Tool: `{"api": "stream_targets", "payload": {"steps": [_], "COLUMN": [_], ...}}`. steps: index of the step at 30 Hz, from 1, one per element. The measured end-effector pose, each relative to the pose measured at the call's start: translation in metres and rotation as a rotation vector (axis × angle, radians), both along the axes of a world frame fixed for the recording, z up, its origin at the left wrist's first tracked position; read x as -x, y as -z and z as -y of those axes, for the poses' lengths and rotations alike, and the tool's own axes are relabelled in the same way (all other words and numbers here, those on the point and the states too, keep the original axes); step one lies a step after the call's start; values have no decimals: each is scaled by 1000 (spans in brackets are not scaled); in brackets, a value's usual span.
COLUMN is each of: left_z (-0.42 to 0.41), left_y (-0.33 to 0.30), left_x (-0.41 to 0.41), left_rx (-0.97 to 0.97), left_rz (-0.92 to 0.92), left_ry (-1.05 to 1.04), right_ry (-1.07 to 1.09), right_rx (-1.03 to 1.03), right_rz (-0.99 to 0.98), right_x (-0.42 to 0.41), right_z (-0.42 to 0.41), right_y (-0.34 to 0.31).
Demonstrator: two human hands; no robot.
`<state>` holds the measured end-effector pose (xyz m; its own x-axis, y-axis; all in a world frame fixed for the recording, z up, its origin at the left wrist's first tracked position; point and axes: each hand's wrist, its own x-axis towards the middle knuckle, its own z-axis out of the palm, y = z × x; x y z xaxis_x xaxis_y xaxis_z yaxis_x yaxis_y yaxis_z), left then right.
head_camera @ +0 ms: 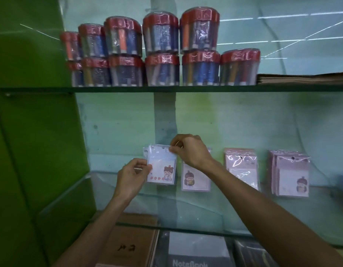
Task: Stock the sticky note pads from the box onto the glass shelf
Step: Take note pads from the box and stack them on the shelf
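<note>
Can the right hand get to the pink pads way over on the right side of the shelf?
Probably yes, but not while it's busy. The right hand pinches the top of the blue sticky note pad. Once it lets go, open glass shelf leads to the far-right pink pads.

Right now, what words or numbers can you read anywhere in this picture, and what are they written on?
"NoteBook": white letters on the dark notebook cover below the glass shelf.
Dark handwritten marks on the brown kraft notebook: not legible.
Red-lidded clear tubs of pens: embossed lid marks too blurred to read.
Cartoon-girl sticky note pad in clear wrap: tiny print unreadable.
</note>
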<state>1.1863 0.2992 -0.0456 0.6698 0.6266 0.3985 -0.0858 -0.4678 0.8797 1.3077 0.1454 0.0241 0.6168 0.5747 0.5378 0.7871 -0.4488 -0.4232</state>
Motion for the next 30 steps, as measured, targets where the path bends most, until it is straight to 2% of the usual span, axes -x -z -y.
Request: {"api": "stream_targets", "payload": {"steps": [9, 16, 20, 22, 30], "left_z": [-20, -27, -31, -31, -26], "left_y": [4, 10, 10, 10, 11], "left_x": [-7, -8, -5, -4, -10], "left_rx": [-60, -78, -106, -96, -50], "left_rz": [-103, -121, -131, -133, -147], "left_ry": [-80, -69, -37, -6, 120], "right_ry": [106, 135, 116, 122, 231], "right_rx": [95, 75, -172, -217, -60], "right_rz": [191, 298, 54, -99, -401], "right_x": [12, 26, 46, 56, 76], "right_z": [-26, -30, -19, -18, -39], "right_y": [8, 14, 30, 47, 82]}}
